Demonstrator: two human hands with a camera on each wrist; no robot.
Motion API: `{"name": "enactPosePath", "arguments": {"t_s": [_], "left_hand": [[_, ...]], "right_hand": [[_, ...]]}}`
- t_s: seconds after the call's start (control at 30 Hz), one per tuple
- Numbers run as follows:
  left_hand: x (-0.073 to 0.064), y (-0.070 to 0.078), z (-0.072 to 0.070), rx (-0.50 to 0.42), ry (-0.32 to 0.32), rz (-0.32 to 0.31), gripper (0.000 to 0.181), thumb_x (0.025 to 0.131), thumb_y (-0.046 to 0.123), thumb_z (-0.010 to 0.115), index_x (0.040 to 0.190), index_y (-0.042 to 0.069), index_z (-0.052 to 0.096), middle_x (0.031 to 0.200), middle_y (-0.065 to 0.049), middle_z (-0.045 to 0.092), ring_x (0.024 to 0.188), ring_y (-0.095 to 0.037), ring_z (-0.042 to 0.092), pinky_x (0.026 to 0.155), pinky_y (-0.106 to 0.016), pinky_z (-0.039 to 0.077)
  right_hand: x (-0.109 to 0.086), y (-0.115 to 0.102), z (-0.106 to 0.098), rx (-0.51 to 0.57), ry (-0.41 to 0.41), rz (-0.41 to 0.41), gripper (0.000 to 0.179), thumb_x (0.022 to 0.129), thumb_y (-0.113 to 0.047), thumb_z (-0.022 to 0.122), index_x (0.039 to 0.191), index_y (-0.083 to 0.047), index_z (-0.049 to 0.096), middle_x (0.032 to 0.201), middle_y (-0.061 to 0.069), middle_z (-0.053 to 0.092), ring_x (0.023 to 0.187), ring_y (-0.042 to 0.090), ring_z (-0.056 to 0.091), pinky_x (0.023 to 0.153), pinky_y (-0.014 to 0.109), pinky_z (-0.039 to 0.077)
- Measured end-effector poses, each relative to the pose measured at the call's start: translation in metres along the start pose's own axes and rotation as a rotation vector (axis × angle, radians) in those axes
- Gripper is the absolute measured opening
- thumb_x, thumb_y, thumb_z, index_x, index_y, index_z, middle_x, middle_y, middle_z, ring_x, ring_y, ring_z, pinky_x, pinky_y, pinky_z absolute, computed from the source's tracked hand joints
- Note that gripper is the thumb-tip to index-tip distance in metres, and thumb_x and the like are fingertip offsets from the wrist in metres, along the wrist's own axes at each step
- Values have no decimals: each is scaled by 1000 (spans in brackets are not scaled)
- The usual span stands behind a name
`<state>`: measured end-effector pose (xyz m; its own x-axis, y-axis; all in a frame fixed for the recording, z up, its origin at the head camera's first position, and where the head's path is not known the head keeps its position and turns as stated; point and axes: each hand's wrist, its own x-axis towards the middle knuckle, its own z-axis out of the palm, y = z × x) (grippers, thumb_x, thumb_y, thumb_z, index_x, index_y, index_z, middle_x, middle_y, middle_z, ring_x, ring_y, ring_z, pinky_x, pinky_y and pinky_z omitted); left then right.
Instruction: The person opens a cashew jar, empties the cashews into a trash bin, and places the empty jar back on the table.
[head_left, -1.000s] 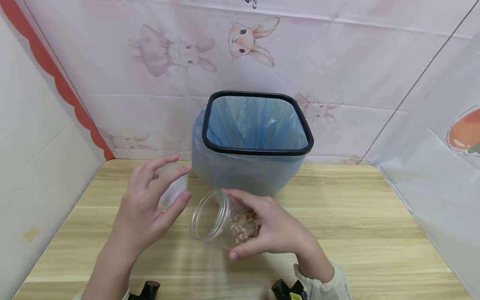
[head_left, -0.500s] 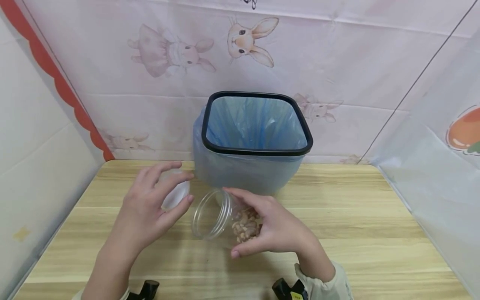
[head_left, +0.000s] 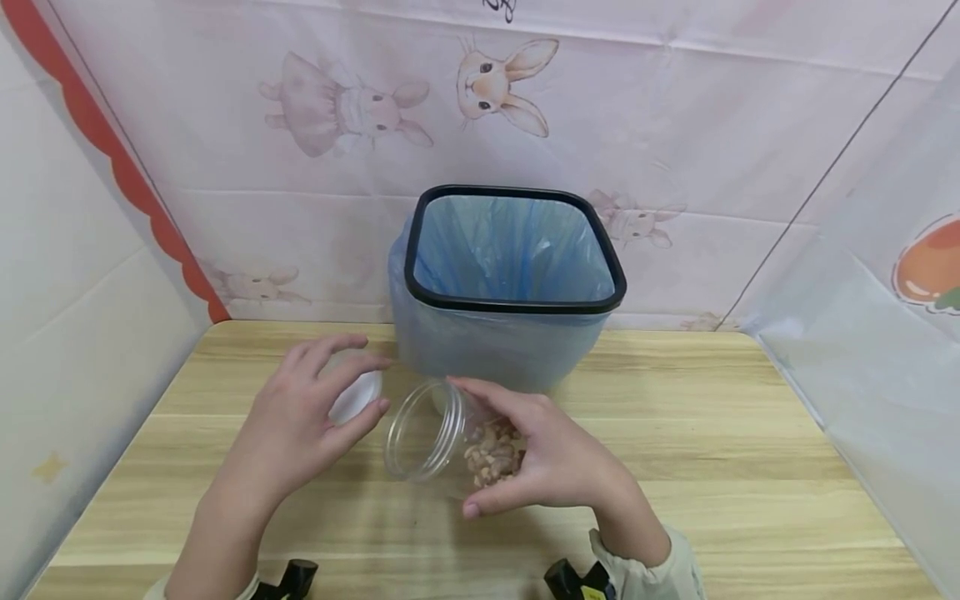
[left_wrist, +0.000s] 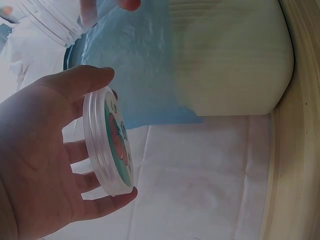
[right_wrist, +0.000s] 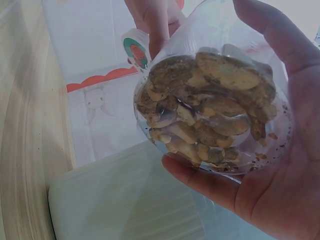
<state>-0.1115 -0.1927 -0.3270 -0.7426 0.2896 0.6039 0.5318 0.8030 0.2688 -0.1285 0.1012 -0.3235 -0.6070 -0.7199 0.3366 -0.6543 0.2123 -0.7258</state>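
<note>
Jar, tilted before the bin in the grip of the right hand; long axis crossing the bin's front, mouth toward the lid, held by the left hand.

The left hand is a little closer to the person now, and a bit more to the right, than it was one second ago. The white lid it holds has come along, so it is nearer to the mouth of the clear jar. Half a second ago, both were about halfway there.
</note>
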Motion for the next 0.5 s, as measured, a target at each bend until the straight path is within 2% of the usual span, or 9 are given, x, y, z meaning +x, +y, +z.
{"name": "enactPosePath", "arguments": {"t_s": [0.17, 0.5], "left_hand": [[0, -2, 2, -2, -21, -13, 37, 81, 32, 80, 117, 30, 70, 130, -5, 61, 113, -33, 55, 79, -56, 51], [-1, -8, 8, 1, -66, -26, 36, 82, 35, 79, 116, 28, 70, 129, -5, 61, 116, -34, 54, 82, -57, 51]], "right_hand": [[1, 0, 0, 8, -5, 7, 105, 63, -38, 95, 151, -34, 38, 147, -7, 52, 127, 12, 55, 104, 35, 48], [1, 0, 1, 13, -6, 8, 105, 63, -39, 95, 151, -35, 38, 144, -14, 52, 125, 12, 56, 103, 35, 48]]}}
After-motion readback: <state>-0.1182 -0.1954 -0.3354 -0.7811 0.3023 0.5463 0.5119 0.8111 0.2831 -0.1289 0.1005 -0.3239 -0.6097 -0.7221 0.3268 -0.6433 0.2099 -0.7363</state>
